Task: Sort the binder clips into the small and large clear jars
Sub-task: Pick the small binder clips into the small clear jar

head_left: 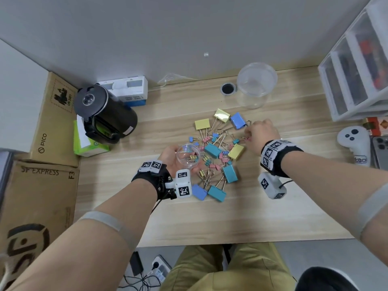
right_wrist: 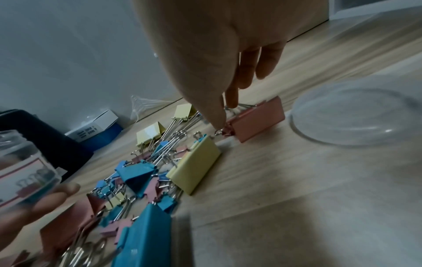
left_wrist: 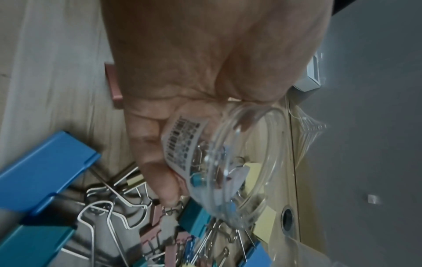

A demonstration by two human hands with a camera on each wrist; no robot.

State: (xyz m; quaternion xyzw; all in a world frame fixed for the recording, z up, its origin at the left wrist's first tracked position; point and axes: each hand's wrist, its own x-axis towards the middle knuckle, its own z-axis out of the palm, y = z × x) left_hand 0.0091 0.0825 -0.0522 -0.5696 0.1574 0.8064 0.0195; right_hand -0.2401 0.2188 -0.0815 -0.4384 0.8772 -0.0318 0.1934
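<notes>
A pile of large and small binder clips [head_left: 216, 152] in blue, teal, yellow and pink lies on the wooden desk [head_left: 231, 217]. My left hand [head_left: 171, 157] grips the small clear jar [head_left: 188, 156] at the pile's left edge. The jar is tilted, with a few small clips inside and a barcode label [left_wrist: 182, 144]. At the pile's right edge, the thumb and forefinger of my right hand [head_left: 260, 133] pinch a small pink clip [right_wrist: 226, 132] by its wire handle, beside a large pink clip [right_wrist: 258, 119]. The large clear jar [head_left: 256, 85] stands at the back.
A black kettle [head_left: 102, 114], a green tissue pack [head_left: 88, 143] and cardboard boxes [head_left: 48, 122] crowd the left. White plastic drawers [head_left: 357, 76], a white game controller [head_left: 354, 145] and a phone [head_left: 381, 150] sit at the right. A cable hole [head_left: 227, 88] lies beside the large jar.
</notes>
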